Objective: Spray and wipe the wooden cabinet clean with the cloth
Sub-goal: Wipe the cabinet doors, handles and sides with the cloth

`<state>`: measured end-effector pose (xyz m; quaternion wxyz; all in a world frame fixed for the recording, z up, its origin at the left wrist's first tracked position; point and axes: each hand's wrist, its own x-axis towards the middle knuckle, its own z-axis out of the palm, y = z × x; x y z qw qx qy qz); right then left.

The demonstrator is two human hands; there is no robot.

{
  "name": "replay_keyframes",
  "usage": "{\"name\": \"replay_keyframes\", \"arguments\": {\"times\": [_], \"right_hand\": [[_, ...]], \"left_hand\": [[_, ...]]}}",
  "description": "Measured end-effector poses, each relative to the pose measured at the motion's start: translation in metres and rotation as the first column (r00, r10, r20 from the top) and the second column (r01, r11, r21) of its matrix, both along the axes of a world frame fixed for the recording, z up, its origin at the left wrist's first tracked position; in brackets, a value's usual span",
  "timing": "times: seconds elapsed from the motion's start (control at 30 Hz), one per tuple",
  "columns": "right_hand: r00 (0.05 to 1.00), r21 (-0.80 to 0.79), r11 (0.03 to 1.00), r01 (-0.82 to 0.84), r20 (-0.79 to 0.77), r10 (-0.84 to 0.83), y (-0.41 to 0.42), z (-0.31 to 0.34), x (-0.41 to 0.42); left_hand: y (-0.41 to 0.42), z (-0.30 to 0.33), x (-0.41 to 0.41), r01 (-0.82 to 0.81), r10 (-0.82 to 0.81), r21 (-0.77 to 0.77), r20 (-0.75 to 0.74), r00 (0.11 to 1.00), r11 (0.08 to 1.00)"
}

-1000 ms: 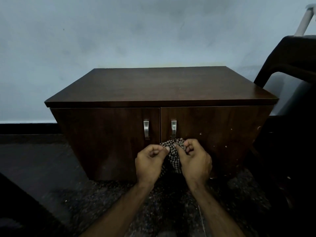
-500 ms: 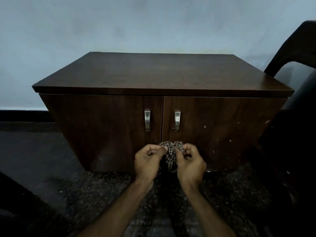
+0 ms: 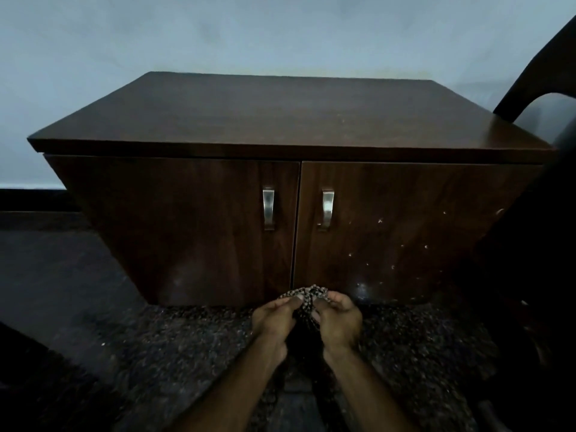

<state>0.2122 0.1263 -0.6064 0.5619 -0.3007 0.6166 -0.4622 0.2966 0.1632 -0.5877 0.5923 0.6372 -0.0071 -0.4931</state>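
A dark wooden cabinet [image 3: 280, 120] with two doors and two metal handles [image 3: 268, 208] stands against the pale wall. Small white specks dot its right door [image 3: 392, 244]. A checked black-and-white cloth [image 3: 307, 299] is bunched between my two hands, low in front of the gap between the doors. My left hand [image 3: 274, 319] and my right hand [image 3: 338, 318] both pinch the cloth, knuckles toward me. No spray bottle is in view.
A dark chair [image 3: 542, 88] stands close to the cabinet's right side. A speckled dark floor [image 3: 156, 353] lies under my arms. A black skirting strip [image 3: 31, 199] runs along the wall at left.
The view has come closer and tilted down, so the cabinet top looks larger. My hands with the cloth sit lower against the doors, near the bottom edge.
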Motion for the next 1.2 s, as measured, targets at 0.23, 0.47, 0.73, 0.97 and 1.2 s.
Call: {"name": "replay_keyframes", "arguments": {"times": [0.23, 0.47, 0.73, 0.97, 1.2], "right_hand": [[0.998, -0.029, 0.999, -0.013, 0.065, 0.015, 0.000, 0.013, -0.002], [0.990, 0.091, 0.992, 0.085, 0.105, -0.095, -0.002, 0.005, -0.006], [0.947, 0.165, 0.968, 0.191, 0.228, -0.225, -0.004, 0.012, -0.014], [0.910, 0.130, 0.964, 0.234, 0.321, -0.264, -0.019, 0.018, -0.022], [0.902, 0.209, 0.948, 0.239, 0.313, -0.297, -0.024, 0.021, -0.038]], "left_hand": [[-0.003, 0.003, 0.002, 0.071, -0.069, 0.071, -0.035, 0.997, 0.995], [-0.006, 0.002, 0.006, 0.095, -0.094, 0.082, -0.021, 0.995, 0.992], [-0.004, -0.007, -0.003, 0.090, -0.089, 0.029, -0.036, 0.995, 0.996], [-0.013, 0.007, -0.034, -0.023, 0.017, -0.122, -0.047, 0.999, 0.992], [-0.016, 0.023, -0.045, -0.013, 0.009, -0.155, -0.024, 1.000, 0.988]]}}
